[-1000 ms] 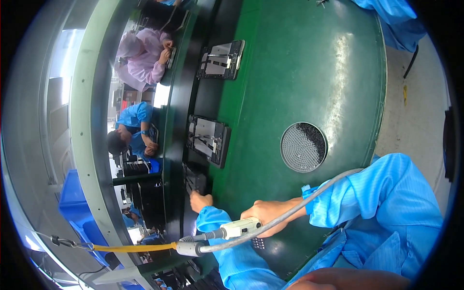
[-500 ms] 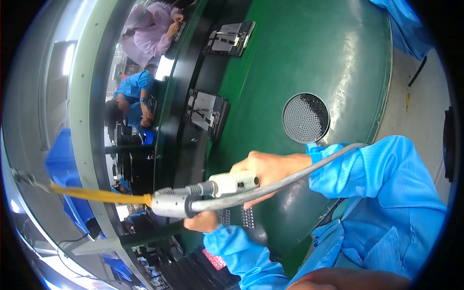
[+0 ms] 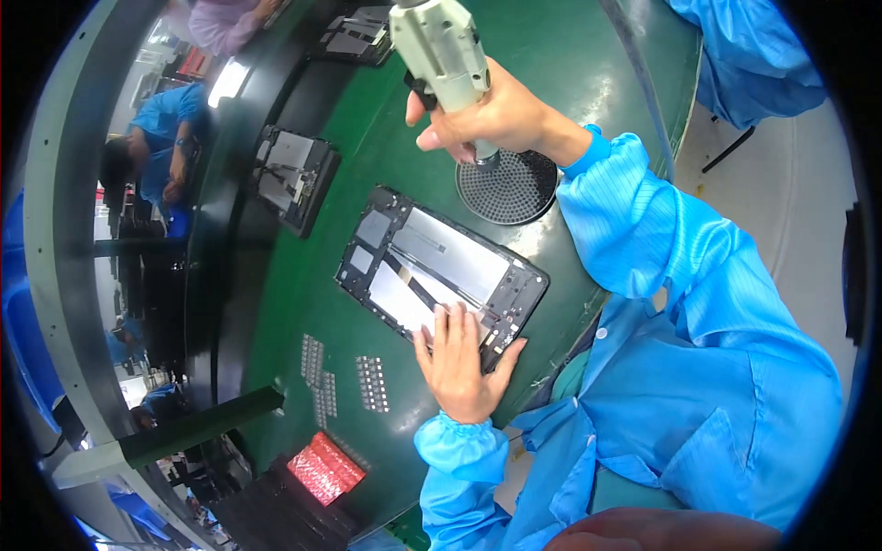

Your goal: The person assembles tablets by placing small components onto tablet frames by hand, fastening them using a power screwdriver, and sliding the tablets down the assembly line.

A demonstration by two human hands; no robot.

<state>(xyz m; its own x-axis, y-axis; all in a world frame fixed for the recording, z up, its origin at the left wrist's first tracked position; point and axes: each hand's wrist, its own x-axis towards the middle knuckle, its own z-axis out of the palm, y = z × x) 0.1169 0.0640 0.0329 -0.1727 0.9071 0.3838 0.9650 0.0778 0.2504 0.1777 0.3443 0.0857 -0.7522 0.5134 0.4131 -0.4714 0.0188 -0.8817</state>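
"Two grips are at work; what does the right one have?"

"The right grip [image 3: 501,115] is wrapped round a pale powered driver [image 3: 441,60], fingers closed about its lower barrel. The driver's tip points down over a round dimpled dish [image 3: 510,197], just beneath that grip. Whether the two touch cannot be told from this angle."

"And the left grip [image 3: 459,372]?"

"Spread, not pinching: its fingers lie on the near edge of an uncovered tablet [image 3: 459,248], which rests on the green surface [image 3: 276,312], below and to the left of the right grip. The left one seems to be steadying it."

"Which step would that be?"

"Probably collecting a small fastener from the dish, though none can be made out on the tip. The next move would call for lifting the driver clear, bringing it over the tablet and lining it up squarely with a hole, while the left grip keeps the tablet from sliding."

"What lies farther out?"

"Left of the left grip, strips of small pieces [image 3: 372,384]; below and left of it, a red packet [image 3: 326,468]. Up and left of it sits a second tablet [image 3: 292,170], and a third tablet [image 3: 356,39] lies left of the right grip, slightly higher."
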